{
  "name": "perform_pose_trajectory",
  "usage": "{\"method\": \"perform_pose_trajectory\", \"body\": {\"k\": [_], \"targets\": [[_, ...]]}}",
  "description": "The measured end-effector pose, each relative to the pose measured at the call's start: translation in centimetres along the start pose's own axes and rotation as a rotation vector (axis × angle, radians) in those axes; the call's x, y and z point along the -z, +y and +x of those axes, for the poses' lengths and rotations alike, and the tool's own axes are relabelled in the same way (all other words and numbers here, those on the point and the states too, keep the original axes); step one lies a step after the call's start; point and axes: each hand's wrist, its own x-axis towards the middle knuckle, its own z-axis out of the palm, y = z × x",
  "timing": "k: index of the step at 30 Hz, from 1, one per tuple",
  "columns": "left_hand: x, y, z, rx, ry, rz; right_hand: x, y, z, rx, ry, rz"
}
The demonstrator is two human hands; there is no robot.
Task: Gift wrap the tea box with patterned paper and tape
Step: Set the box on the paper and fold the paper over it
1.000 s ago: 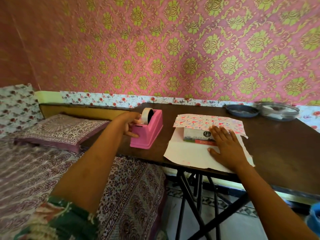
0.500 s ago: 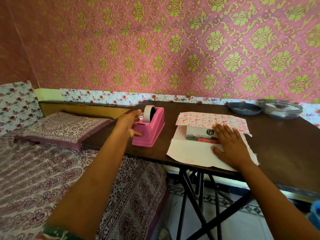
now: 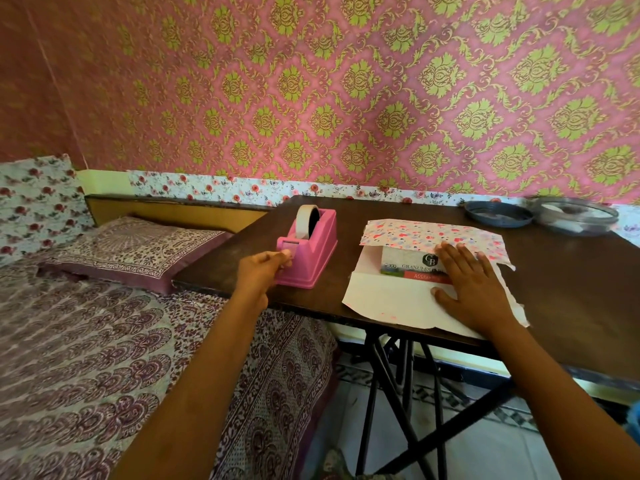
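The tea box [image 3: 405, 266] lies on a sheet of wrapping paper [image 3: 388, 301], white side up, on the dark table [image 3: 571, 289]. The paper's far flap [image 3: 415, 235], with pink and red spots, is folded over the box's back part. My right hand [image 3: 471, 289] lies flat, fingers spread, on the box and the paper. To the left stands a pink tape dispenser [image 3: 318, 251] with a pale tape roll [image 3: 306, 220]. My left hand [image 3: 261, 271] pinches the tape end at the dispenser's front cutter.
Two round dark trays [image 3: 497, 214] [image 3: 575, 214] sit at the table's far right, by the patterned wall. A bed [image 3: 86, 323] with a purple pillow [image 3: 131, 251] adjoins the table's left edge. Black folding legs [image 3: 398, 393] stand beneath the table.
My left hand has moved from beside the tape roll down to the dispenser's front cutter and now pinches there. My right hand stays flat on the box and paper.
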Motion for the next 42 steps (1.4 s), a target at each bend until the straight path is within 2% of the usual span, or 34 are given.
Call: {"method": "perform_pose_trajectory", "body": {"k": [9, 11, 13, 14, 17, 20, 27, 32, 38, 42], "targets": [[0.3, -0.3, 1.3, -0.051, 0.046, 0.125, 0.0, -0.1, -0.2, -0.002, 0.016, 0.010], [0.5, -0.4, 1.6, -0.070, 0.084, 0.254, 0.0, -0.1, -0.1, 0.001, 0.010, 0.006], [1.3, -0.8, 1.3, -0.095, 0.142, 0.502, -0.1, -0.1, 0.0, 0.001, 0.011, 0.011], [1.8, -1.1, 0.9, -0.104, 0.151, 0.514, -0.1, -0.1, 0.0, 0.000, 0.012, 0.013], [2.7, -1.1, -0.5, -0.140, 0.083, 0.272, 0.0, -0.1, -0.1, -0.001, 0.001, -0.003], [0.7, 0.5, -2.1, -0.190, -0.020, 0.118, 0.2, -0.3, -0.1, 0.001, -0.012, -0.005], [-13.2, -0.6, -4.5, -0.117, -0.254, -0.060, 0.6, -0.6, -0.3, -0.027, -0.027, -0.008], [-19.8, -1.4, -4.3, -0.105, -0.185, -0.042, 0.3, -0.6, -0.3, -0.017, 0.012, 0.057], [-21.8, -1.6, -3.0, -0.161, -0.140, 0.054, -0.2, -0.4, -0.1, -0.002, 0.049, 0.060], [-22.3, -2.2, -2.4, -0.129, -0.124, 0.043, 0.0, -0.4, -0.2, -0.001, 0.053, 0.068]]}}
